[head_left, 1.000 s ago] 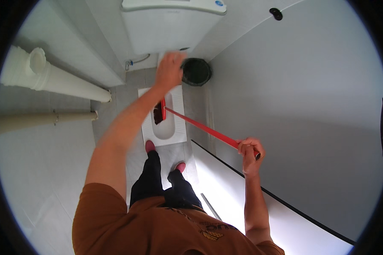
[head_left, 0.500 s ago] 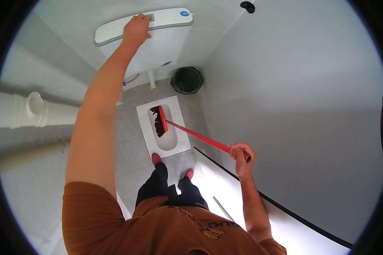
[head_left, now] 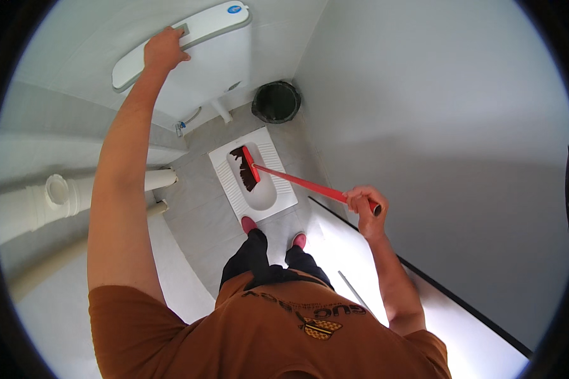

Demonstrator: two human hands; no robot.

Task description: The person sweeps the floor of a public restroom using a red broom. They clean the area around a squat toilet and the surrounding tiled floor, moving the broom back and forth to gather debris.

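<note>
Head view: within the last second the left hand (head_left: 164,50) has been brought to the long white cistern lid (head_left: 212,21), thumb and fingers apart beside its grey button (head_left: 183,29); the red, dark-bristled broom (head_left: 298,181), set in the white ceramic squat pan (head_left: 287,199), is gripped by the right hand (head_left: 367,206) alone.

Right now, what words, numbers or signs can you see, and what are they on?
Shirt: dark letters near a yellow print. I won't copy them out, and the smallest are too small to read.
Tank lid: a blue oval sticker, its marks too small to read.
I can make out no others.
</note>
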